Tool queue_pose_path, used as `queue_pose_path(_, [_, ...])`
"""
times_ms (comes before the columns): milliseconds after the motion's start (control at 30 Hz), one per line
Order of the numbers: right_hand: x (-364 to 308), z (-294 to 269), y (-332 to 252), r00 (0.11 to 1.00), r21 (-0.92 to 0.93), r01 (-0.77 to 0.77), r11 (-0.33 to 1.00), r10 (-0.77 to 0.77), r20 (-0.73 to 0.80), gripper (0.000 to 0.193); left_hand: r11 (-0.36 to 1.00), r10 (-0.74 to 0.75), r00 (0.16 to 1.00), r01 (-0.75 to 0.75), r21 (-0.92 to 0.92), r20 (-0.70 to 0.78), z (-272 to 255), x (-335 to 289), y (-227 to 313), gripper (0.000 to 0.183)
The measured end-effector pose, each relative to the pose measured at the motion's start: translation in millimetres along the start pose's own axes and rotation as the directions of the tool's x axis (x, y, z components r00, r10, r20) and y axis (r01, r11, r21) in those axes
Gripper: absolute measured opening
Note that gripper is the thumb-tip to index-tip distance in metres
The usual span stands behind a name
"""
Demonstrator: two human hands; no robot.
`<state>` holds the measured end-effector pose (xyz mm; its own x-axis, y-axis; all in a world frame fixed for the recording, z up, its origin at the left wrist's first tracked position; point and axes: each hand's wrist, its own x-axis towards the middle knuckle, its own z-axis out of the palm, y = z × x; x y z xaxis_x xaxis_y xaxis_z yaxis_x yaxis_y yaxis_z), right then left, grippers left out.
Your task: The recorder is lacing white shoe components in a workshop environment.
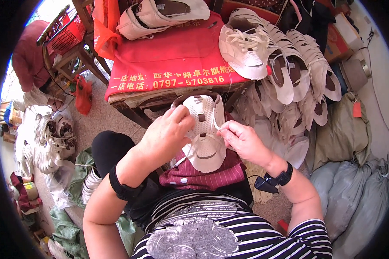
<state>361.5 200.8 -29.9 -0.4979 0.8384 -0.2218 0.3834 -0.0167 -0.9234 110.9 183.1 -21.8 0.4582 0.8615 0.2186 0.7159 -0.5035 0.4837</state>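
A white sneaker upper [206, 159] with a perforated tongue and brown lining rests on my lap, its toe toward me. My left hand [170, 129] is closed on the upper's left side, with its fingertips partly hidden. On the opposite side, my right hand [242, 138] pinches a white lace [219, 126] at the eyelet edge. Under the toe lies maroon striped cloth [194, 175] over my legs.
Ahead stands a wooden table with a red cover [168, 56]. It bears a pair of white shoe uppers [160, 19] and a laced one [245, 47]. Stacked uppers [289, 69] hang at its right. Sacks [354, 194] stand at right; another person [30, 56] sits at far left.
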Motion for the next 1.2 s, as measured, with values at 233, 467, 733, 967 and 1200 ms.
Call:
queue_pose_path(233, [3.9, 1.6, -2.8, 1.000, -0.080, 0.016, 0.997, -0.015, 0.005, 0.023, 0.989, 0.012, 0.977, -0.044, 0.144, 0.215, 0.6, 9.4, -3.4, 0.025])
queue_pose_path(467, [5.0, 1.1, 2.7, 1.000, -0.227, 0.022, 0.974, -0.021, 0.003, 0.028, 0.999, -0.009, 0.999, 0.011, -0.050, 0.051, 16.7, -3.0, -8.6, 0.018])
queue_pose_path(733, [16.4, 0.0, 8.4, 0.997, -0.294, 0.071, 0.953, -0.065, 0.029, 0.028, 0.994, -0.014, 1.000, 0.011, -0.108, -0.028, 24.6, -0.2, -9.9, 0.010])
queue_pose_path(967, [20.7, 9.0, -5.7, 0.861, -0.704, 0.330, 0.629, -0.506, -0.048, 0.026, 0.914, -0.333, 0.918, 0.259, -0.312, -0.213, 40.7, 2.8, 8.3, 0.015])
queue_pose_path(1200, [22.9, 14.6, -7.1, 0.713, -0.833, 0.422, 0.358, -0.699, 0.061, 0.021, 0.780, -0.280, 0.928, 0.070, -0.622, -0.246, 7.5, 3.8, 37.6, 0.011])
